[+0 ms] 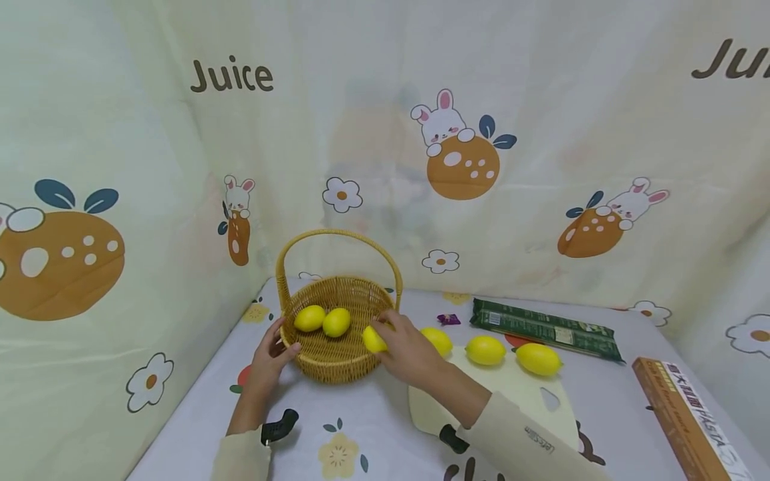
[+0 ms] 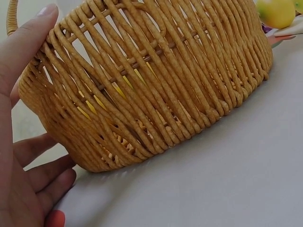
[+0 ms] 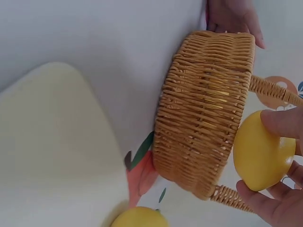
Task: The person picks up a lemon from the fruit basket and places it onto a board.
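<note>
A round wicker basket (image 1: pixel 337 369) with a tall arched handle stands on the table, two yellow lemons (image 1: pixel 309 318) side by side in it. My left hand (image 1: pixel 269 357) holds the basket's left side. In the left wrist view its thumb (image 2: pixel 29 40) lies against the wall near the rim, while the other fingers reach around low down. My right hand (image 1: pixel 409 347) grips another lemon (image 3: pixel 262 153) at the basket's right rim, thumb and fingers on opposite sides of the fruit. To the right, three lemons (image 1: pixel 538 359) lie in a row along the far edge of a cream cutting board (image 1: pixel 493 401).
Behind the board lies a long dark green packet (image 1: pixel 547 329), with a small purple wrapped piece (image 1: pixel 448 319) to its left. An orange-brown pasta box (image 1: pixel 686 421) sits at the right. Printed curtains (image 1: pixel 385 133) close in the back and sides.
</note>
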Demonstrator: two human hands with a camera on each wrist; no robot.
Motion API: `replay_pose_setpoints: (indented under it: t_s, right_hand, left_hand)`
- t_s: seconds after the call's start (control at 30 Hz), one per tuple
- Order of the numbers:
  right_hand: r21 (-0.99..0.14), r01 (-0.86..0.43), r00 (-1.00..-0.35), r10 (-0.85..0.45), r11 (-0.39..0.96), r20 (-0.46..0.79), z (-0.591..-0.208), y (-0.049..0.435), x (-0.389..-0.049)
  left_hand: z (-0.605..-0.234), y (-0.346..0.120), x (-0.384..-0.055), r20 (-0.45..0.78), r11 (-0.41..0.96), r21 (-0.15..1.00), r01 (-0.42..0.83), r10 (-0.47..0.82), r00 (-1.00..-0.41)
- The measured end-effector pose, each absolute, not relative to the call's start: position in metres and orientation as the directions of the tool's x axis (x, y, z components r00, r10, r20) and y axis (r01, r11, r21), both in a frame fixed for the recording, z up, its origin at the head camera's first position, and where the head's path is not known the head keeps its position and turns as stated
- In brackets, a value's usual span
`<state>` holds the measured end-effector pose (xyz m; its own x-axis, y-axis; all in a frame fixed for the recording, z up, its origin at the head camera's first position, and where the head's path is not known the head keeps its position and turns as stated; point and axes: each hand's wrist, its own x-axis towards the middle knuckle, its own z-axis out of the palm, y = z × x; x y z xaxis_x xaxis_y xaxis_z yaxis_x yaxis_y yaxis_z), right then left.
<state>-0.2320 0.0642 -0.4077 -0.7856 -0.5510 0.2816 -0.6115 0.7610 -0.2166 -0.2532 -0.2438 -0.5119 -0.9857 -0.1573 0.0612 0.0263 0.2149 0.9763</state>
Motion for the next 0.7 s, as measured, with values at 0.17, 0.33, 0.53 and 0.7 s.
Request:
replay_pose_setpoints:
  t_s: [0.17, 0.33, 0.53, 0.7]
  right_hand:
    - [-0.237, -0.621, -0.778, -0.552, 0.747, 0.3, -0.415, 0.076, -0.224]
    - [-0.24, -0.652, -0.754, -0.579, 0.72, 0.31, -0.425, 0.088, -0.219]
    - [-0.218, -0.687, -0.724, -0.623, 0.694, 0.296, -0.439, 0.104, -0.216]
    - [-0.244, -0.682, -0.731, -0.631, 0.69, 0.261, -0.448, 0.114, -0.212]
  left_hand:
    - [-0.513, -0.245, -0.255, 0.054, 0.213, 0.977, 0.019, -0.16, -0.986]
    - [-0.513, -0.246, -0.256, 0.053, 0.211, 0.977, 0.019, -0.158, -0.986]
    - [-0.513, -0.245, -0.256, 0.061, 0.214, 0.976, 0.028, -0.149, -0.987]
    - [-0.513, -0.245, -0.256, 0.059, 0.212, 0.977, 0.025, -0.157, -0.986]
